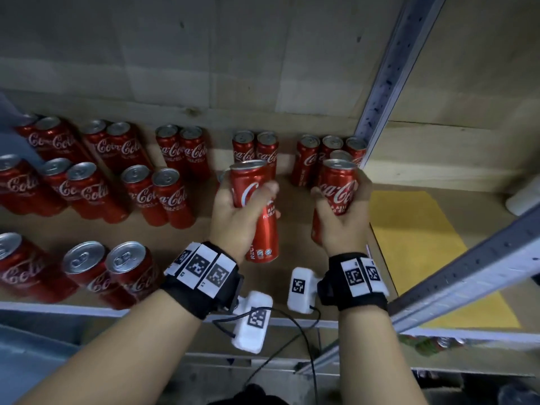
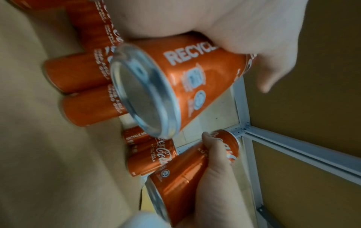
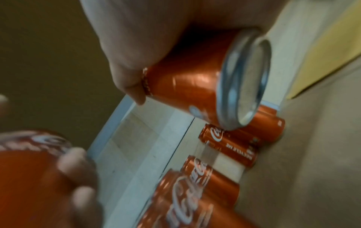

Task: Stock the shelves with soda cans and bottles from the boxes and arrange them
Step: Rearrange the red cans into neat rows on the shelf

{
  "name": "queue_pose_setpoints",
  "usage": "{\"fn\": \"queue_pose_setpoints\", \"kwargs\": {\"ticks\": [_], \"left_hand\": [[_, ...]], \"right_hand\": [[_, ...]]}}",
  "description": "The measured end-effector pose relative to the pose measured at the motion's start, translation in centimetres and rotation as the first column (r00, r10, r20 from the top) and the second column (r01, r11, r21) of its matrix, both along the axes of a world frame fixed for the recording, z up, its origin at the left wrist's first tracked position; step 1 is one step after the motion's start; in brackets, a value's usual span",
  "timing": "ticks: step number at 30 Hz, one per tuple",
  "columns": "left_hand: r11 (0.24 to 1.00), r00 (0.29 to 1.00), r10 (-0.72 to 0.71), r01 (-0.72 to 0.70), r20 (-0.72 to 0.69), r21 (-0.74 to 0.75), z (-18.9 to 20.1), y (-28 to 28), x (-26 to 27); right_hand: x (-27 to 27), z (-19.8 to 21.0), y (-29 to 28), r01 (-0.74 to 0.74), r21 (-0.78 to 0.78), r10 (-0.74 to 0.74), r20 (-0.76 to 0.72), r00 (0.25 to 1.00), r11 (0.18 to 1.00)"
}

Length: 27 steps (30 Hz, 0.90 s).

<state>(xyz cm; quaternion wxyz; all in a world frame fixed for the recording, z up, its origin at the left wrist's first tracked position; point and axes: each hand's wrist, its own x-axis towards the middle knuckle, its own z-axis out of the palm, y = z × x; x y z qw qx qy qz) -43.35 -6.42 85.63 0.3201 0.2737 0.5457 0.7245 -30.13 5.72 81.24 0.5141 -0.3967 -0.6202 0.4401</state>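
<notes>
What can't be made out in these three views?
- Head view: the left hand covers part of its can's label.
- Head view: leftmost shelf cans are cut off by the frame edge.
- Right wrist view: the nearest shelf cans are motion-blurred; small print is unreadable.

L-edge cans [image 1: 11,182] cropped — wrist views blurred.

"Coca-Cola" script is being shown on the red cans [image 1: 172,197]; "RECYCLE" is being shown on the held can [image 2: 195,77], at 12 o'clock.
</notes>
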Motion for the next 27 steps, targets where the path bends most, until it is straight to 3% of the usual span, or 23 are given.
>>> {"fn": "queue_pose_setpoints", "kwargs": {"ticks": [5, 12, 24, 27], "left_hand": [[0.987, 0.976, -0.037, 0.002, -0.214, -0.16, -3.1, -4.4, -1.0], [0.983, 0.954, -0.074, 0.02, -0.292, -0.185, -7.5, -7.7, -1.9], [0.976, 0.93, -0.167, 0.109, -0.327, -0.188, -9.9, -9.4, -3.7], [0.977, 0.933, -0.113, 0.042, -0.343, -0.208, -10.7, -9.3, -3.0]], "right_hand": [[0.5, -1.8, -4.8, -0.043, -0.093, 0.045, 0.021, 0.999, 0.995], [-0.3, -5.1, -9.7, -0.091, -0.133, 0.083, -0.07, 0.994, 0.987], [0.3, -7.8, -11.7, -0.043, -0.177, 0.046, 0.011, 0.999, 0.983], [0.5, -8.4, -11.7, -0.051, -0.227, 0.059, 0.031, 0.998, 0.973]]}}
